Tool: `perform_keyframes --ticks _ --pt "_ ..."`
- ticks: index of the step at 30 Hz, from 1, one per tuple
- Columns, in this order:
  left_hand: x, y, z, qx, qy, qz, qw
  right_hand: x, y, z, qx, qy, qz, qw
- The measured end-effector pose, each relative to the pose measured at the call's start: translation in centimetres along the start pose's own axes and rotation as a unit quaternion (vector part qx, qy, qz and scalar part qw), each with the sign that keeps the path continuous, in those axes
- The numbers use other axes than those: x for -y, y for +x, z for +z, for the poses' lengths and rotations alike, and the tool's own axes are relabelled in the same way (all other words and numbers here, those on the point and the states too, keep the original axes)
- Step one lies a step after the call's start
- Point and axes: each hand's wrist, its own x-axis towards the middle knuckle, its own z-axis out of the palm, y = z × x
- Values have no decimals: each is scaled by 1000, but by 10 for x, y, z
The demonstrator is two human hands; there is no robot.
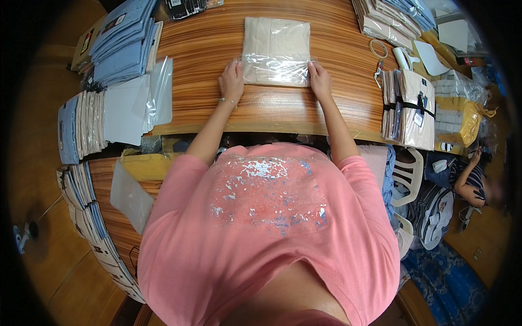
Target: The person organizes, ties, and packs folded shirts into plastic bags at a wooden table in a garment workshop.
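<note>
A folded beige garment in a clear plastic bag [276, 48] lies flat on the wooden table [272, 111] in front of me. My left hand [231, 81] presses on the bag's near left corner, fingers on the plastic flap. My right hand [320, 80] holds the near right corner the same way. The shiny folded flap of the bag stretches between my two hands.
Stacks of blue packed garments [122, 41] and flat clear bags [138, 103] lie at the left. Beige stacks [386, 22], a tape ring [378, 48] and a strapped bundle [410, 108] lie at the right. Another person [478, 179] sits far right beside a white plastic chair [408, 174].
</note>
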Motion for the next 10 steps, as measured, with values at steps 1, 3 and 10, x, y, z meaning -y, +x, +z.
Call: perform_keyframes --ticks 1,3,10 --pt "-4 1 -1 29 -3 -21 999 -2 0 0 -14 9 4 1000" --pt "-11 6 -4 89 -9 -63 994 -14 6 8 -18 32 10 999" --pt "14 28 -7 220 -311 -179 907 -19 10 12 12 23 15 1000"
